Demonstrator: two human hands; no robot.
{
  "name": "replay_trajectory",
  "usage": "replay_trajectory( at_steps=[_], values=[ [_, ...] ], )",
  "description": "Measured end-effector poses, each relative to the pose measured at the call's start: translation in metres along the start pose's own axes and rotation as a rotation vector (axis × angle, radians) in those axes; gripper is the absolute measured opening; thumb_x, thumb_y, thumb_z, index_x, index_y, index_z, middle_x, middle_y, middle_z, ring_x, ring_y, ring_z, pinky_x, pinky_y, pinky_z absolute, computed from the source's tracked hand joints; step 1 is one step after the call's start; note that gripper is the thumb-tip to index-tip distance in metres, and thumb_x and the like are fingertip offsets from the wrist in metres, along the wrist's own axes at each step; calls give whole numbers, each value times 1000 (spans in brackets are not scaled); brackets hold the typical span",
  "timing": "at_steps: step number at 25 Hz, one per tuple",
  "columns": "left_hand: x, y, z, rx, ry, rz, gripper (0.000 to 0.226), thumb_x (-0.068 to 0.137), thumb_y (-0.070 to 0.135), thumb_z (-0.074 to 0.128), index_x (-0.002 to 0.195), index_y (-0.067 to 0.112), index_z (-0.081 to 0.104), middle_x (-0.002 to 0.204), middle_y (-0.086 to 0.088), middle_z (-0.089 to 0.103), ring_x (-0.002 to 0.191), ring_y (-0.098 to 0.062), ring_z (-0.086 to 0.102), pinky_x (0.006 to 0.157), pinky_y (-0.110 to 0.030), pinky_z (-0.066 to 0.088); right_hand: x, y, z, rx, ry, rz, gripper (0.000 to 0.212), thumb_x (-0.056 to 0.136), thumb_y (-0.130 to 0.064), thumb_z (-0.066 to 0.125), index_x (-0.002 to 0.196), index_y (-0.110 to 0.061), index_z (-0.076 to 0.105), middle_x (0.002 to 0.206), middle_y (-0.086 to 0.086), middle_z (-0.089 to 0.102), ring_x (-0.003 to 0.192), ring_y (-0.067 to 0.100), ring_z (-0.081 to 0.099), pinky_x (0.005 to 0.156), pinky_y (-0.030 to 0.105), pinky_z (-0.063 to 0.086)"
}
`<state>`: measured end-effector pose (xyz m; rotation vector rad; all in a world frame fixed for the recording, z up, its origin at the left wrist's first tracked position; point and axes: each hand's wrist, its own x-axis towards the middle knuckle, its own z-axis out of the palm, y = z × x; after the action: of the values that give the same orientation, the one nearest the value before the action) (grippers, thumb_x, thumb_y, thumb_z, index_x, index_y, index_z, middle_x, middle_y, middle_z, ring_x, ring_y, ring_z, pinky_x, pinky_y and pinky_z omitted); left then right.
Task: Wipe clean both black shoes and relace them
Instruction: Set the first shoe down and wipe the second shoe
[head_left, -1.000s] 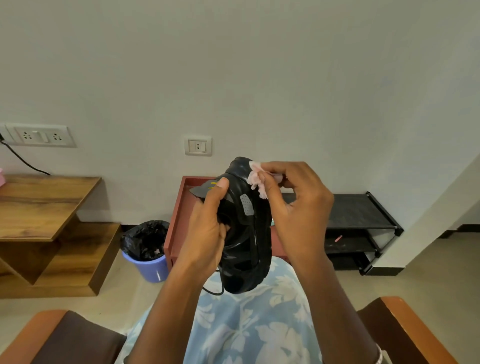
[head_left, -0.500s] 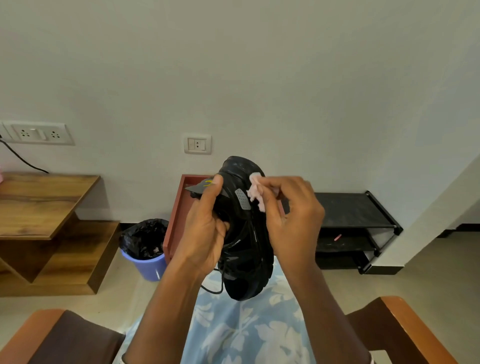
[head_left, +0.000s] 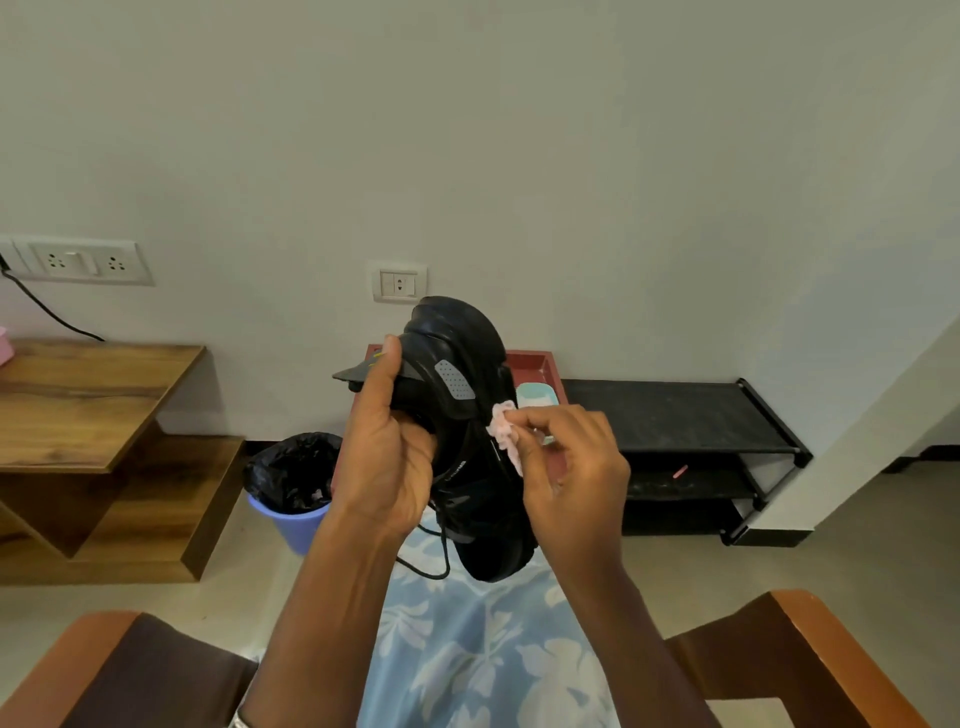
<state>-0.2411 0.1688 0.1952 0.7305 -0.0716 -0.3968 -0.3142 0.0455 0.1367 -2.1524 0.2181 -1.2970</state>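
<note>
Our left hand (head_left: 387, 447) grips the black shoe (head_left: 467, 431) up in front of us, thumb along its tongue. Our right hand (head_left: 569, 467), just beside it, pinches a pink wipe (head_left: 505, 431) against the shoe's side.

Open air above shoe (head_left: 470, 447), lap (head_left: 467, 649) beneath.

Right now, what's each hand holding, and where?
Left hand grips the black shoe at its opening, thumb on the tongue. Right hand pinches a pink wipe against the shoe's side.
</note>
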Motion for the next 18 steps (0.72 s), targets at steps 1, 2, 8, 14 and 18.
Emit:
replay_trajectory(
  at_steps=[1,2,8,14,18],
  values=[
    [-1,0,1,-9,-4,-6,49,97,46,49,130,11,57,126,-14,67,120,-28,62,111,-48,40,6,-3,0,-4,12,-15,10,90,-17,73,97,-11,75,93,-4,72,93,1,57,74,23,54],
    [-2,-1,2,-16,-19,-22,50,98,47,48,129,10,58,125,-15,67,119,-29,63,110,-48,41,16,-9,0,9,28,-34,8,89,-11,74,97,-12,76,91,-4,71,91,4,57,73,21,50],
    [-14,-13,12,31,-120,-79,54,102,40,37,85,15,82,101,-9,76,94,-15,73,73,-23,58,50,-38,9,28,-11,-92,14,95,-7,68,105,-14,75,98,-3,69,93,13,61,77,25,50],
    [-2,-6,0,20,-57,-40,54,97,51,44,126,9,62,121,-16,69,115,-28,65,104,-42,47,7,-23,5,89,-56,3,11,93,-3,64,99,-8,72,98,0,70,94,14,68,77,33,57],
    [-7,-9,7,44,-116,-58,51,99,46,40,97,13,79,110,-12,74,104,-19,71,83,-28,58,36,-36,9,67,-31,-20,14,96,-4,62,102,-11,74,99,-1,68,93,15,65,76,29,54]
  ],
)
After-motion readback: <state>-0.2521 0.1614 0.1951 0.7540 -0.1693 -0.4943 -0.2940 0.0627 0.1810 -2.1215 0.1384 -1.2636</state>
